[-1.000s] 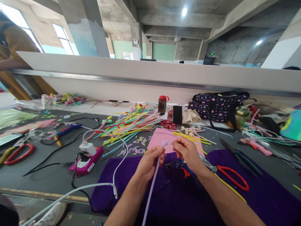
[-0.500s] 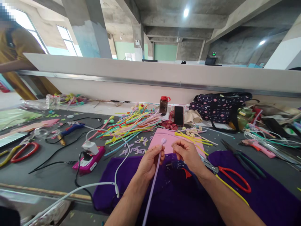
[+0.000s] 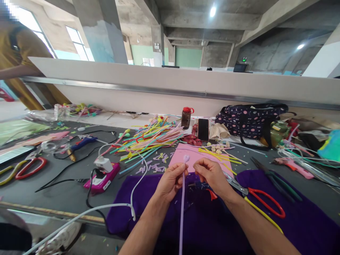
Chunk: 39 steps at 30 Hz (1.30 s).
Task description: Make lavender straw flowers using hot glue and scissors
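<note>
Between the thumb and fingers of my left hand [image 3: 170, 180] is a lilac pipe cleaner [image 3: 182, 212], gripped just below its small looped head. The long stem hangs down toward me. Close by on the right, my right hand [image 3: 212, 173] is closed with thumb and forefinger together, apart from the stem; whether anything is pinched there cannot be made out. Behind both hands lies a pink sheet [image 3: 183, 150], and under them a purple cloth [image 3: 124, 198]. A dark tool with a red part [image 3: 211, 194] rests on the cloth, partly hidden by my right hand.
Scissors [image 3: 268, 203] and green-handled pliers [image 3: 284, 186] lie to the right. Cut lilac pieces [image 3: 152, 166] and a pile of coloured pipe cleaners [image 3: 151, 136] are further back. A magenta power strip [image 3: 103, 184] with cables sits left. A person [image 3: 29, 60] stands beyond the partition.
The stem of the pipe cleaner has swung right and now hangs nearly straight down. Its looped head is turned a little. A blue-green thing has come into view at the right edge.
</note>
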Motion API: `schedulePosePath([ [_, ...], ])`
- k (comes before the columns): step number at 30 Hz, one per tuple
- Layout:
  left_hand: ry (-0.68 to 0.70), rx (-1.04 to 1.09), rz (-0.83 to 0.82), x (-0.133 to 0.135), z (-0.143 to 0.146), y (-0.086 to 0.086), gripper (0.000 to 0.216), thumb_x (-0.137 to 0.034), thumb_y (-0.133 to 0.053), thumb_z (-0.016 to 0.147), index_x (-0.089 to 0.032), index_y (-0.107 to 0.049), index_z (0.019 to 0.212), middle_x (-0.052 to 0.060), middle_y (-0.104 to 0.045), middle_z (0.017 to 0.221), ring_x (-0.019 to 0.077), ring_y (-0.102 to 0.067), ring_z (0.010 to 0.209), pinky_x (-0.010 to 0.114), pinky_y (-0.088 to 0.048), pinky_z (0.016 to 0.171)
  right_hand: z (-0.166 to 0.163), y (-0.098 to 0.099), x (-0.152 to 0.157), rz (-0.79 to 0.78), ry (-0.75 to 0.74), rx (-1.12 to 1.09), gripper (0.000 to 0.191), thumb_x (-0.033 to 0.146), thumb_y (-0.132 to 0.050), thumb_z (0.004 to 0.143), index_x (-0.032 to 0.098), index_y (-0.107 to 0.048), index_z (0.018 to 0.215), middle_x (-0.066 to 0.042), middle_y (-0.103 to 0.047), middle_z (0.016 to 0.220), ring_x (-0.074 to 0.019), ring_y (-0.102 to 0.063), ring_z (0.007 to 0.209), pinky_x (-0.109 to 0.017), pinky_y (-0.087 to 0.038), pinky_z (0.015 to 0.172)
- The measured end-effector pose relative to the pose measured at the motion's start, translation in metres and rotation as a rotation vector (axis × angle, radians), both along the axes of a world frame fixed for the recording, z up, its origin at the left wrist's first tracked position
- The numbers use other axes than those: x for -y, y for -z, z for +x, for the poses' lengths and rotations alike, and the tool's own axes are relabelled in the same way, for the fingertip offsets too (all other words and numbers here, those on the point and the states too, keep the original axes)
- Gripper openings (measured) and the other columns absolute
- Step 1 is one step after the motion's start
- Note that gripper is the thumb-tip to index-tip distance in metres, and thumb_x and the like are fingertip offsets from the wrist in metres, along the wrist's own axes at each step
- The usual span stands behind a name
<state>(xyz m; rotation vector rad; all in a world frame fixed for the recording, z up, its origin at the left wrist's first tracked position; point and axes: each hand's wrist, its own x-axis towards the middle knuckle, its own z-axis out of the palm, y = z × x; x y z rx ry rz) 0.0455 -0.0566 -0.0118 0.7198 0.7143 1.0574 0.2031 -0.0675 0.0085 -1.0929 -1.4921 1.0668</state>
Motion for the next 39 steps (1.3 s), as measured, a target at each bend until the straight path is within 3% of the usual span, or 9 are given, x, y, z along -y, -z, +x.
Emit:
schedulePosePath([
  [8, 0.016, 0.018, 0.01, 0.002, 0.0, -0.002, 0.022, -0.03, -0.07, 0.065, -0.013, -0.059, 0.073, -0.003, -0.056, 0.056, 0.0, -0.036, 0.033, 0.012, -0.02, 0.03, 0.005, -0.016, 0.01, 0.011, 0.002, -0.006, 0.017, 0.032, -0.055, 0.078, 0.017, -0.058, 0.07, 0.003, -0.055, 0.059, -0.0068, -0.044, 0.041, -0.019, -0.033, 0.041],
  [13, 0.015, 0.021, 0.005, 0.0, 0.0, -0.003, 0.023, -0.032, -0.069, 0.065, -0.014, -0.058, 0.073, -0.004, -0.056, 0.057, 0.0, -0.036, 0.035, 0.012, -0.019, 0.03, 0.053, -0.024, 0.045, 0.044, 0.102, 0.207, 0.019, 0.035, -0.056, 0.078, 0.018, -0.06, 0.07, 0.002, -0.055, 0.057, -0.0087, -0.046, 0.042, -0.021, -0.036, 0.042],
  [18, 0.011, 0.024, 0.036, -0.001, 0.002, -0.005, 0.021, -0.03, -0.069, 0.066, -0.014, -0.059, 0.073, -0.004, -0.056, 0.057, -0.0005, -0.036, 0.035, 0.011, -0.02, 0.03, 0.141, 0.003, 0.076, 0.019, 0.417, 0.568, 0.022, 0.038, -0.049, 0.083, 0.021, -0.063, 0.08, 0.0, -0.059, 0.062, -0.0134, -0.052, 0.049, -0.024, -0.041, 0.048],
  [23, 0.013, 0.0, 0.05, -0.001, 0.003, -0.005, 0.02, -0.029, -0.071, 0.064, -0.014, -0.06, 0.072, -0.004, -0.056, 0.057, -0.0005, -0.037, 0.036, 0.011, -0.023, 0.031, 0.185, 0.041, 0.097, 0.178, 0.429, 0.997, 0.024, 0.039, -0.053, 0.08, 0.027, -0.064, 0.098, -0.004, -0.062, 0.099, -0.0233, -0.058, 0.093, -0.034, -0.045, 0.08],
  [27, -0.068, -0.079, 0.113, 0.003, 0.006, -0.004, 0.019, -0.029, -0.071, 0.063, -0.015, -0.06, 0.07, -0.004, -0.058, 0.056, 0.0009, -0.039, 0.035, 0.013, -0.022, 0.032, 0.172, 0.047, 0.096, 0.245, 0.453, 0.923, 0.026, 0.038, -0.054, 0.08, 0.026, -0.062, 0.102, -0.006, -0.061, 0.103, -0.0238, -0.056, 0.096, -0.035, -0.044, 0.084],
  [30, -0.121, -0.167, 0.217, 0.008, 0.008, -0.003, 0.017, -0.029, -0.071, 0.063, -0.015, -0.06, 0.065, -0.002, -0.06, 0.056, 0.0023, -0.039, 0.036, 0.015, -0.024, 0.034, 0.142, 0.031, 0.084, 0.176, 0.368, 0.691, 0.022, 0.037, -0.051, 0.083, 0.025, -0.062, 0.096, -0.006, -0.063, 0.095, -0.0212, -0.06, 0.084, -0.031, -0.047, 0.072],
  [33, -0.149, -0.252, 0.346, 0.012, 0.011, -0.002, 0.014, -0.027, -0.069, 0.066, -0.015, -0.061, 0.064, -0.002, -0.058, 0.056, 0.0035, -0.04, 0.038, 0.017, -0.027, 0.037, 0.101, 0.008, 0.067, 0.156, 0.264, 0.46, 0.02, 0.034, -0.05, 0.084, 0.025, -0.064, 0.094, -0.006, -0.065, 0.094, -0.0216, -0.059, 0.088, -0.032, -0.046, 0.078],
  [36, -0.155, -0.307, 0.439, 0.014, 0.012, -0.001, 0.012, -0.025, -0.067, 0.068, -0.015, -0.062, 0.064, -0.003, -0.054, 0.055, 0.0035, -0.038, 0.04, 0.018, -0.027, 0.039, 0.064, -0.008, 0.047, 0.244, 0.171, 0.295, 0.022, 0.03, -0.051, 0.084, 0.025, -0.064, 0.101, -0.005, -0.064, 0.097, -0.0207, -0.058, 0.09, -0.033, -0.044, 0.082],
  [39, -0.158, -0.321, 0.493, 0.014, 0.012, 0.0, 0.01, -0.024, -0.066, 0.069, -0.015, -0.062, 0.065, -0.004, -0.049, 0.054, 0.004, -0.038, 0.043, 0.018, -0.028, 0.041, 0.038, -0.013, 0.028, 0.251, 0.033, 0.156, 0.026, 0.027, -0.051, 0.083, 0.024, -0.064, 0.105, -0.005, -0.063, 0.096, -0.0178, -0.058, 0.084, -0.03, -0.046, 0.075],
])
